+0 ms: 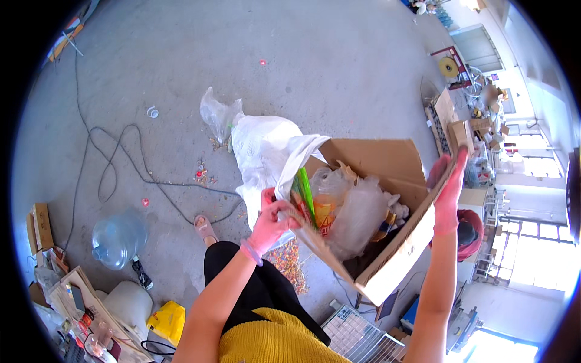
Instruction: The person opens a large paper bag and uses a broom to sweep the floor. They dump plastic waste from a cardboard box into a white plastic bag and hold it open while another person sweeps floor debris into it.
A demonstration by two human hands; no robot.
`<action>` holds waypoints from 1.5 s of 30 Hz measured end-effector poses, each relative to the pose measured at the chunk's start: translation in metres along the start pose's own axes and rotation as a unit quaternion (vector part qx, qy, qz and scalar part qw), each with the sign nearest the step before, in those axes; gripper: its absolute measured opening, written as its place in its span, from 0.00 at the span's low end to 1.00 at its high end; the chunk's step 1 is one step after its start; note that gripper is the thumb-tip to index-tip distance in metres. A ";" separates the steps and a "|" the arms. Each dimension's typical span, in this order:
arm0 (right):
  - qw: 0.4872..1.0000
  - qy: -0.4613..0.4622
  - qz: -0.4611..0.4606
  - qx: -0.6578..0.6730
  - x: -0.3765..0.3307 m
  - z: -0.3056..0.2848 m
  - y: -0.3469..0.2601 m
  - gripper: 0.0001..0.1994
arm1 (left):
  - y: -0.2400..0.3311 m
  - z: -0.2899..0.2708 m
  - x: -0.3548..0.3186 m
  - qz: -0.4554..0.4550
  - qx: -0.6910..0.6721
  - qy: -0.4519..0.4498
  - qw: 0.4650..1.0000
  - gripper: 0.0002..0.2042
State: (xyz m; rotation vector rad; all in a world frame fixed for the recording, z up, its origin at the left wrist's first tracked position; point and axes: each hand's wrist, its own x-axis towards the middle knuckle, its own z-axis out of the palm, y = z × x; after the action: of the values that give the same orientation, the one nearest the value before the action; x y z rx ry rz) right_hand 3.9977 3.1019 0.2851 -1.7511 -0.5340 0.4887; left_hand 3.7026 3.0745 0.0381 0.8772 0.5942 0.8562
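A cardboard box (393, 290), open at the top, is held up in front of me at a tilt. Inside lie crumpled clear plastic bags (360, 221), an orange-and-red wrapper (325, 215) and a bright green strip (304, 192). My left hand (272, 222), with a pale bracelet at its wrist, is closed round the box's left rim and the edge of a white sack (266, 145). The sack's mouth laps over that side of the box, and its body hangs down to the left. My right hand (448, 196) grips the box's right wall near its far corner.
Small colourful bits (287, 266) are scattered on the floor by my legs. A black cable (145, 169) loops across the left floor near a large clear blue bottle (120, 239). Another person (469, 233) is beyond my right arm. A wire rack (357, 333) stands close by.
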 end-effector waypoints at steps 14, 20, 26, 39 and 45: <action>0.906 -0.041 -0.139 -0.397 0.023 -0.022 0.025 0.34 | 0.039 -0.018 -0.013 0.121 0.463 0.109 0.871 0.42; 0.908 -0.073 -0.092 -0.403 0.042 -0.021 0.033 0.38 | -0.102 -0.076 -0.043 -0.175 0.081 0.216 0.957 0.33; 0.549 -0.179 -0.407 -0.707 0.064 -0.032 0.050 0.27 | -0.189 -0.042 -0.043 -0.195 0.402 -0.052 0.893 0.19; -0.179 -0.088 -0.622 -0.757 0.060 0.016 -0.008 0.26 | -0.107 0.059 -0.064 -0.310 -0.257 0.109 0.909 0.09; -0.149 -0.155 -0.622 -0.753 0.045 0.030 -0.011 0.24 | -0.085 0.059 -0.067 -0.317 -0.269 0.097 0.904 0.09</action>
State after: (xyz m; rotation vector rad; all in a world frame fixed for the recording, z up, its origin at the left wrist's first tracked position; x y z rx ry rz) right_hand 4.0156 3.1541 0.2868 0.3616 1.6055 1.0631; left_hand 3.7445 2.9638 0.0038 0.0669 0.7139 0.4627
